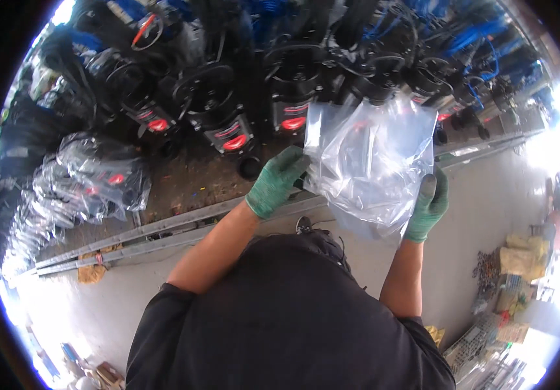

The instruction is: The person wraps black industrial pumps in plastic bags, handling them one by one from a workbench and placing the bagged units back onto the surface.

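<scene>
A clear plastic bag (374,166) is stretched between my two hands in front of my chest. Green-gloved, my left hand (277,180) grips its left edge, with the dark-tipped fingers closed. On the other side my right hand (428,203), in a matching glove, pinches the bag's right edge, thumb on top. Beyond the bag stands a row of black pumps with red labels; the nearest are one pump (294,97) just behind the bag's left edge and another pump (218,117) farther left. The bag partly hides the pumps to the right.
The pumps stand on a dark worn bench (195,185) with a metal rail (156,227) along its front. Several bagged pumps (98,172) line the left. Blue cables (481,39) lie behind. At right on the floor are crates (472,341) and a yellowish sack (524,257).
</scene>
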Motion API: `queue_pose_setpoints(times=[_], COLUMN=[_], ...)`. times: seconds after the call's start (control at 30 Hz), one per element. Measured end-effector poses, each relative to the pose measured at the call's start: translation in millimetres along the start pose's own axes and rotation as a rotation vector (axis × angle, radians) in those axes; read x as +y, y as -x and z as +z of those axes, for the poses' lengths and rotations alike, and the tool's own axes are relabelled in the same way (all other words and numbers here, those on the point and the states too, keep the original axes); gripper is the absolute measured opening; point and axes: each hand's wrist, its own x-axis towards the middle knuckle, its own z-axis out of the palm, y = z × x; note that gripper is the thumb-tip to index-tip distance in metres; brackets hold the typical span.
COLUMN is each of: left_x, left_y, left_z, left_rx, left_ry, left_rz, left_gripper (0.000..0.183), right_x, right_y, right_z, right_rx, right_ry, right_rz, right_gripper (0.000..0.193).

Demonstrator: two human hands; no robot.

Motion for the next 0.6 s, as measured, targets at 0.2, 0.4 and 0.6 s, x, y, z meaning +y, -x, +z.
queue_pose_setpoints(times=[0.2, 0.4, 0.6], left_x=[-44.6, -3.1, -25.6], left_y=[28.2, 65.4, 74.3], left_z=[-12.5, -10.6, -59.1], left_rx=[0.031, -0.156, 0.256], left_ry=[1.014, 0.781, 0.059], left_rz=[-0.525, -0.543, -0.448], left_gripper=[0.065, 0.067, 0.029], right_x=[-32.3, -45.9, -39.3], right_y=[12.4, 30.0, 44.0], right_z=[80.7, 128.6, 101.1], right_rx=[0.163, 0.038, -0.406], right_ry=[-0.186, -0.035, 0.433], right_rz=[0.172, -0.277, -0.421], right_gripper=[0.024, 0.009, 0.021])
